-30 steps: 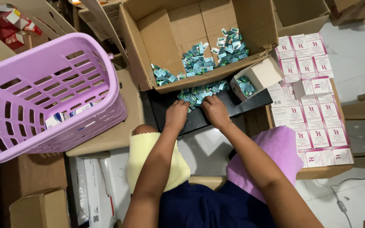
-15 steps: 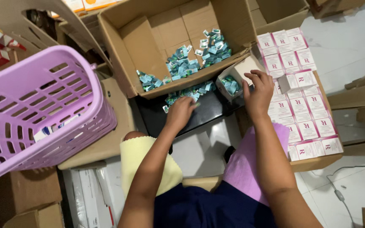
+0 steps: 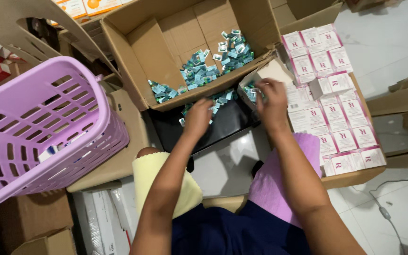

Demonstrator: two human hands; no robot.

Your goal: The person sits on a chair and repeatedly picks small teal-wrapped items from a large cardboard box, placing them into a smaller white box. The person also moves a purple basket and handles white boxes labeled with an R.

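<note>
- Vials (image 3: 216, 101) lie in a loose heap on the black tray (image 3: 199, 130), centre of frame, below the big carton (image 3: 166, 56).
- Left hand (image 3: 198, 118) rests curled on the heap; whether it grips any vials cannot be told.
- Right hand (image 3: 271, 101), a second ago at the heap, is now right of centre over the small white box (image 3: 265, 75), fingers pinching vials.
- That suggests vials are going from heap to box.

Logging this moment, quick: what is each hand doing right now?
Left hand: curled over the loose packets; grip cannot be told.
Right hand: at the small open box; hold cannot be told.
</note>
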